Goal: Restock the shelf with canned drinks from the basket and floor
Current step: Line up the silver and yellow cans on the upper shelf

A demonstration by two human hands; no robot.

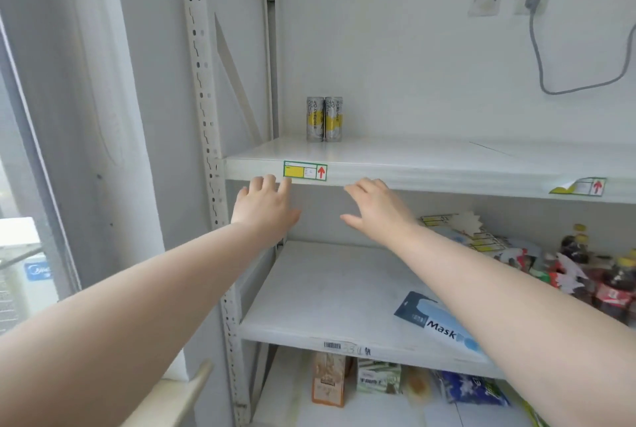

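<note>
Left hand (265, 208) and right hand (377, 208) outstretched, fingers relaxed, empty

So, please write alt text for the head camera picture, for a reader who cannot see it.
Empty left hand and right hand, fingers spread, reach toward the front edge of a white shelf where two silver-and-yellow cans stand together at the back.

cans (324, 119) upright, touching (two, upper shelf (413, 158)) | left grip (265, 208), right grip (377, 208) empty, fingers spread
</note>
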